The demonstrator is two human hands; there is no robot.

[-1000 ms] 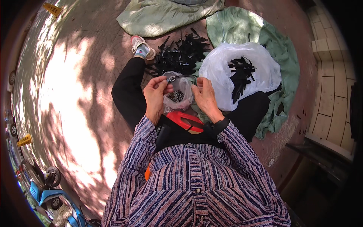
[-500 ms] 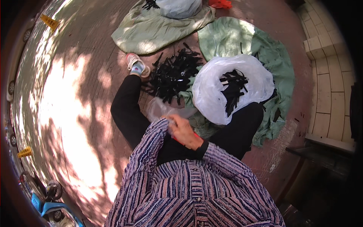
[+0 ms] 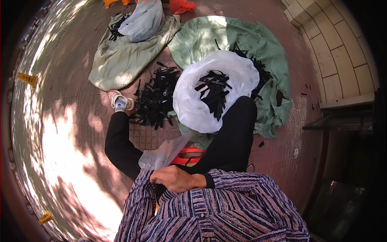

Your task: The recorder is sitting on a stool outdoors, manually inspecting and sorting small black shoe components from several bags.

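My right hand [image 3: 173, 178] lies low in front of my body, its fingers curled closed against the cuff of my left striped sleeve [image 3: 142, 187]. What the fingers pinch is hidden. A translucent plastic bag [image 3: 161, 155] sticks out just beyond that cuff, over my bent leg. My left hand does not show; the sleeve end, the bag and my right hand cover its place. Farther off, between my legs, stands a white plastic bag [image 3: 187, 109] with its mouth open and thin black pieces [image 3: 213, 90] inside. Left of it, a heap of similar black pieces [image 3: 155, 97] rests on the paving.
Green sacking [image 3: 274, 60] spreads beneath the white bag, with more black pieces on it. A pale sack [image 3: 117, 66] and a filled bag [image 3: 145, 24] lie far left. Something red [image 3: 189, 150] shows below my leg. A tiled ledge [image 3: 346, 52] runs along the right.
My right hand has come lower and closer to my body, along with the left cuff. The translucent bag now stretches out longer. The whole view has shifted.
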